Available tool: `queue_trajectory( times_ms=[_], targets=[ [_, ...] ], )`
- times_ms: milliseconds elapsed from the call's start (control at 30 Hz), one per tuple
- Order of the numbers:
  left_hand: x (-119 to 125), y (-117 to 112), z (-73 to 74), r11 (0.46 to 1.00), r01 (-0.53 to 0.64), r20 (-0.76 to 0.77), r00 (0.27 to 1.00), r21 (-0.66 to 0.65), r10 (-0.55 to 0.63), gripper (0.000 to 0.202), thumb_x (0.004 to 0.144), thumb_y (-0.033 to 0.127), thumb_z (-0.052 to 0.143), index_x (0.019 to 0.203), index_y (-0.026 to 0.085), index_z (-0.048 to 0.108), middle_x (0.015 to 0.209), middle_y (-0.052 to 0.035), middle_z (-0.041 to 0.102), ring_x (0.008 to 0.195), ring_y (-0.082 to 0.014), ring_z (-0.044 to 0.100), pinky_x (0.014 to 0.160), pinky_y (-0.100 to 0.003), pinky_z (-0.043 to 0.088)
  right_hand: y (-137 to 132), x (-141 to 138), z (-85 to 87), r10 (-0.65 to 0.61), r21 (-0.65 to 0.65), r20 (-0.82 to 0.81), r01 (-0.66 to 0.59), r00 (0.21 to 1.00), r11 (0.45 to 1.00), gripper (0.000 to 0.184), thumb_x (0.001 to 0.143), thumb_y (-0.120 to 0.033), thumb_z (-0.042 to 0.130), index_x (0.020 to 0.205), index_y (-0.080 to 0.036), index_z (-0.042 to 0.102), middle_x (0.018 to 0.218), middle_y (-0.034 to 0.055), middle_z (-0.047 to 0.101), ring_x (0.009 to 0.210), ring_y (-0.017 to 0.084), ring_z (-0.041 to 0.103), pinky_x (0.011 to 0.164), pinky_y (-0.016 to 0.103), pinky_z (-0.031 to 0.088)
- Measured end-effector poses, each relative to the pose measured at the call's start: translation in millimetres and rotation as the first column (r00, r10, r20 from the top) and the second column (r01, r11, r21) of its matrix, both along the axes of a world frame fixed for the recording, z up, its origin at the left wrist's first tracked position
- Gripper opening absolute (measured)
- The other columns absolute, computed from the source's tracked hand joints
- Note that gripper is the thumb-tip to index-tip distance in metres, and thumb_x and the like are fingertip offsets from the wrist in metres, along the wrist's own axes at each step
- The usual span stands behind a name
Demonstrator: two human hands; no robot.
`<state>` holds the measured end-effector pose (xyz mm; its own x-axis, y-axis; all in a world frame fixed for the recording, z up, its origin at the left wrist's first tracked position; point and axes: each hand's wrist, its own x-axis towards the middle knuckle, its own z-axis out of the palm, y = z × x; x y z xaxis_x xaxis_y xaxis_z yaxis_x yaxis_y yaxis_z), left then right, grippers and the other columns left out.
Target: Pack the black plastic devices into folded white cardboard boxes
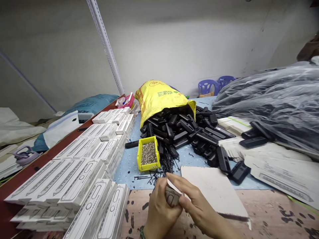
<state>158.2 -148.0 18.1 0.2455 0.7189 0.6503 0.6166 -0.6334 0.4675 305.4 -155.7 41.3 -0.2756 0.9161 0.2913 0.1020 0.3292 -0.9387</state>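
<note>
In front of me, near the table's front edge, my left hand (162,209) is wrapped round a small printed box (172,196), with one end of it in shade between my hands. The fingers of my right hand (195,202) lie along the box's far edge, and its thumb presses on the near side. Most of the box is hidden by my hands. Just beyond them lie loose black screws or pins (168,162). A yellow bin (139,156) full of small metal pieces stands beside these. To the right of my hands is a flat white board (206,186).
Stacked white printed boxes (74,176) fill the left side. A yellow sack (161,99) spills many black plastic handles (184,132) at the back. Flattened cartons (281,176) and a heap of grey plastic bags (271,99) occupy the right.
</note>
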Motion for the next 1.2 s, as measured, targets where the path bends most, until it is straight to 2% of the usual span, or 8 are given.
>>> queue_trajectory(
  times_ms=[333,467,567,700,867,1000,1100,1200],
  targets=[
    [-5.3,2.1,-1.8,0.958,-0.025,0.007,1.000,0.285,0.024,0.057,0.081,0.019,0.059,0.129,0.014,0.028,0.118,-0.0174,0.049,0.104,-0.0202,0.059,0.082,-0.032,0.056,-7.9,-6.2,6.9,-0.033,-0.031,-0.093,0.030,0.995,0.999,0.020,0.094,-0.036,0.054,0.102,-0.023,0.066,0.127,0.0092,0.062,0.129,0.024,0.050,0.107,0.037,0.042],
    [-15.6,-9.5,11.1,0.998,-0.061,-0.025,0.998,0.023,0.062,0.047,0.081,0.017,0.055,0.122,0.020,0.033,0.123,-0.0145,0.045,0.108,-0.0197,0.058,0.083,-0.031,0.056,-12.6,-19.1,-7.7,-0.037,0.033,-0.008,0.037,0.999,0.999,0.031,0.096,-0.034,0.049,0.124,-0.029,0.060,0.146,0.0058,0.045,0.137,0.022,0.040,0.109,0.039,0.041],
    [-37.4,-12.3,12.0,0.935,-0.209,-0.182,0.970,-0.287,0.160,0.049,0.079,0.018,0.054,0.125,0.022,0.037,0.130,-0.0136,0.041,0.108,-0.0221,0.060,0.084,-0.035,0.057,-11.7,-17.2,-25.1,0.002,-0.097,0.041,0.002,0.999,0.995,0.039,0.094,-0.039,0.050,0.131,-0.029,0.055,0.148,0.0067,0.042,0.133,0.023,0.045,0.103,0.039,0.047],
    [-76.6,4.4,-6.0,0.783,-0.531,-0.382,0.831,-0.325,0.405,0.051,0.085,0.029,0.050,0.132,0.012,0.042,0.124,-0.0170,0.048,0.107,-0.0269,0.059,0.091,-0.043,0.054,-8.8,21.3,-49.1,-0.179,-0.242,0.047,0.186,0.983,0.952,0.049,0.093,-0.049,0.049,0.138,-0.030,0.045,0.145,0.0093,0.045,0.121,0.023,0.056,0.102,0.041,0.048],
    [-86.5,25.1,-39.7,0.760,-0.644,-0.619,0.633,-0.087,0.465,0.057,0.085,0.003,0.035,0.142,0.008,0.041,0.149,-0.0187,0.036,0.140,-0.0319,0.033,0.110,-0.045,0.041,-12.3,98.5,-76.7,-0.442,-0.149,0.103,0.453,0.891,0.879,0.042,0.090,-0.052,0.052,0.123,-0.027,0.056,0.136,0.0088,0.051,0.115,0.023,0.060,0.098,0.036,0.050],
    [-61.2,39.4,-41.8,0.782,-0.612,-0.775,0.551,-0.122,0.310,0.053,0.092,0.016,0.033,0.144,0.010,0.040,0.152,-0.0132,0.035,0.145,-0.0293,0.026,0.118,-0.049,0.026,-22.5,166.7,-94.2,-0.627,-0.005,0.210,0.642,0.750,0.766,0.039,0.091,-0.050,0.050,0.120,-0.025,0.058,0.131,0.0086,0.055,0.110,0.022,0.061,0.094,0.034,0.053],
    [-42.9,56.3,-28.8,0.665,-0.719,-0.868,0.447,-0.203,0.217,0.066,0.093,0.045,0.036,0.146,0.005,0.034,0.151,-0.0195,0.033,0.144,-0.0360,0.026,0.114,-0.067,0.014,-28.1,223.1,-100.4,-0.805,0.244,0.351,0.783,0.478,0.572,0.037,0.092,-0.047,0.045,0.117,-0.024,0.059,0.124,0.0085,0.059,0.111,0.024,0.060,0.092,0.038,0.053],
    [-31.1,67.5,-20.2,0.664,-0.708,-0.896,0.426,-0.241,0.129,0.061,0.093,0.040,0.032,0.144,0.008,0.037,0.151,-0.0192,0.032,0.145,-0.0355,0.023,0.110,-0.073,0.000,-18.9,270.3,-99.4,-0.868,0.476,0.457,0.771,0.195,0.424,0.036,0.092,-0.040,0.040,0.116,-0.020,0.058,0.120,0.0113,0.061,0.111,0.027,0.059,0.092,0.043,0.052]
  ],
)
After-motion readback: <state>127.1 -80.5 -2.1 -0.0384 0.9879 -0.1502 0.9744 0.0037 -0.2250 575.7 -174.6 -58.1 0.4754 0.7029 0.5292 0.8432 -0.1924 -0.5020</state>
